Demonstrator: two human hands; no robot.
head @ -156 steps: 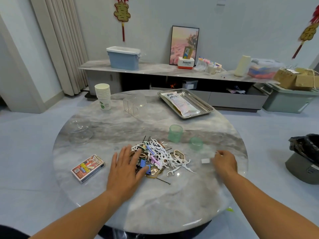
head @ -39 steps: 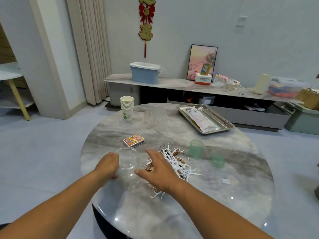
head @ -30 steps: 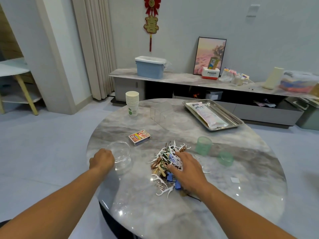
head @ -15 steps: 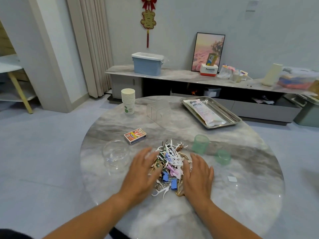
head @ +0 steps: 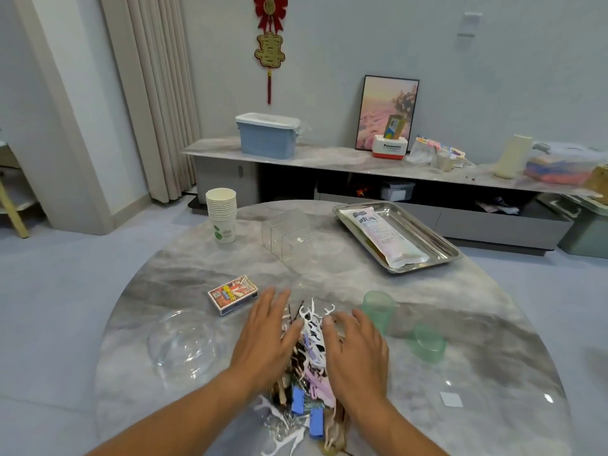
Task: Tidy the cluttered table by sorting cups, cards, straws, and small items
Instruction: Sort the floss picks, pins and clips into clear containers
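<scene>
In the head view, a round marble table [head: 477,340] fills the lower half of the frame. At lower centre a pile of small items [head: 311,366] is flanked by both hands: the left hand [head: 265,340] is laid flat against the pile's left side, and the right hand [head: 357,350] against its right side, fingers straight and nothing gripped by either. White floss picks, pink pieces and blue clips are seen in the pile, which spreads toward the bottom edge between the forearms. Left of the hands a clear bowl [head: 182,343] is seen upside down, and just above it a card box [head: 233,293] lies flat. Right of the hands a green cup [head: 376,311] stands upright, with a green lid [head: 426,342] near it, lower right. A small white square [head: 451,399] lies apart at lower right. Toward the far edge a stack of paper cups [head: 221,213] is seen at upper left of the table, a clear box [head: 289,233] at the middle, and a steel tray [head: 441,248] holding a packet [head: 381,233] at upper right.
</scene>
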